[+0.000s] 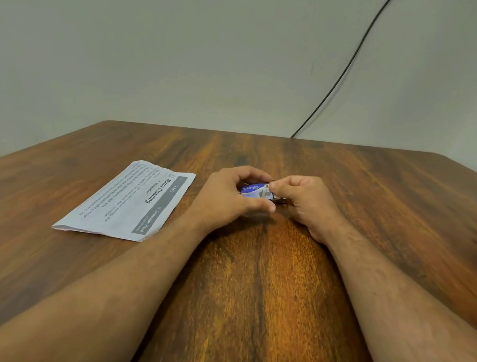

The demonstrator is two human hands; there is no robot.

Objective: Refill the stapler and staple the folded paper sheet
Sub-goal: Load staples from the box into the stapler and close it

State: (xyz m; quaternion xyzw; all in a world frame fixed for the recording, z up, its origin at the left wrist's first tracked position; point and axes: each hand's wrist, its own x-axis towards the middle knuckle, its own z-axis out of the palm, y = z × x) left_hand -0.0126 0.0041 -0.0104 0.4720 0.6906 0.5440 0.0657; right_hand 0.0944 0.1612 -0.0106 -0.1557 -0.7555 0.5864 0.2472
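Centrally, stapler [256,191] pinched between left hand [230,200], right hand [301,203]

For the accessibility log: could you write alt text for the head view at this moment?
Two bare hands hold a small blue stapler just above a wooden table: left hand cupping it, right hand pinching its end. A folded printed paper sheet lies flat to the left, untouched; a black cable runs down the wall.

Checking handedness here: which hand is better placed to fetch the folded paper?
Left. The folded paper lies beside the left hand; the right hand sits across the blue box.
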